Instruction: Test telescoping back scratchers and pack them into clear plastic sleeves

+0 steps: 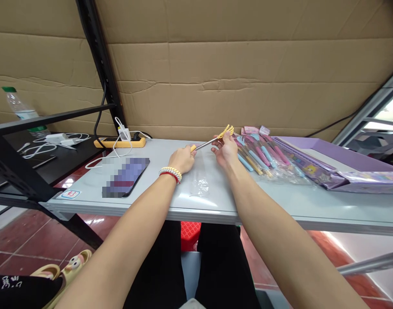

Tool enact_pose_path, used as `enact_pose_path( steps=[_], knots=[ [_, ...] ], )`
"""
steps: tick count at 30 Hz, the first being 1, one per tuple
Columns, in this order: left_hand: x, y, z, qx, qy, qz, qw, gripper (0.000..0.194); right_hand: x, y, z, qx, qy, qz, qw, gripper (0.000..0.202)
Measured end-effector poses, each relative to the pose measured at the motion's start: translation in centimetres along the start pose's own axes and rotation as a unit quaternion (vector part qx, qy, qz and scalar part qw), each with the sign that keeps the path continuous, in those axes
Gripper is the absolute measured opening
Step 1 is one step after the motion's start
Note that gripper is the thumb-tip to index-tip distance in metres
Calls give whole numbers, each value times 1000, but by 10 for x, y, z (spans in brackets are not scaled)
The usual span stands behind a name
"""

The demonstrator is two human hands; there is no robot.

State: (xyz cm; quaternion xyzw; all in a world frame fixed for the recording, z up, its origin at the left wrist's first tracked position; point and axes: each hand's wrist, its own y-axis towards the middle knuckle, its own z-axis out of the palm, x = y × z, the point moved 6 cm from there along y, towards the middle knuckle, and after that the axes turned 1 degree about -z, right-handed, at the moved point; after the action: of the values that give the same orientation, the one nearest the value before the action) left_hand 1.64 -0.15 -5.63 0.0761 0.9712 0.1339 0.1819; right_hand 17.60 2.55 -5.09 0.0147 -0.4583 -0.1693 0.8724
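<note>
A back scratcher (206,143) with a yellow handle, a thin metal rod and a yellow claw-shaped head is held slantwise above the table. My left hand (182,159) is closed around its handle, which is mostly hidden by the fingers. At the other end my right hand (226,151) holds it just below the claw, with the thumb against the head and some fingers loosely bent. Below and between the hands lies a clear plastic sleeve (200,186). Right of my right hand, several bagged back scratchers (262,150) in pink, blue and yellow are piled together.
An open purple box (354,176) stands on the grey table (280,210) at right. To the left lie a phone (127,177) and a yellow power strip (136,143) with white cables. A black shelf post (101,56) rises behind; cardboard (231,86) lines the back.
</note>
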Motion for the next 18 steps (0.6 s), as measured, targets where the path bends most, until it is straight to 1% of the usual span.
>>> enact_pose_path(
  steps=[2,4,6,8,10,12,15,18],
  knots=[
    [0,0,-1,-8,-2,0,1000,36,-3,0,1,11,15,14,1000,30],
    [0,0,-1,-13,-5,-7,1000,36,-6,1,-1,5,25,35,999,33],
    [0,0,0,-16,-9,-13,1000,35,-7,3,-5,-19,32,53,998,36],
    [0,1,1,-17,-10,-11,1000,34,-5,5,-11,-59,37,57,996,38],
    [0,1,2,-15,-10,-7,1000,33,1,6,-17,-103,29,37,994,35],
    [1,1,2,-10,-9,-8,1000,32,8,7,-21,-122,2,8,992,26],
    [1,1,2,-1,-4,-10,1000,34,12,9,-21,-111,-46,-16,993,15],
    [-1,0,2,2,-3,-3,1000,35,10,9,-23,-112,-61,-22,992,12]
  ],
)
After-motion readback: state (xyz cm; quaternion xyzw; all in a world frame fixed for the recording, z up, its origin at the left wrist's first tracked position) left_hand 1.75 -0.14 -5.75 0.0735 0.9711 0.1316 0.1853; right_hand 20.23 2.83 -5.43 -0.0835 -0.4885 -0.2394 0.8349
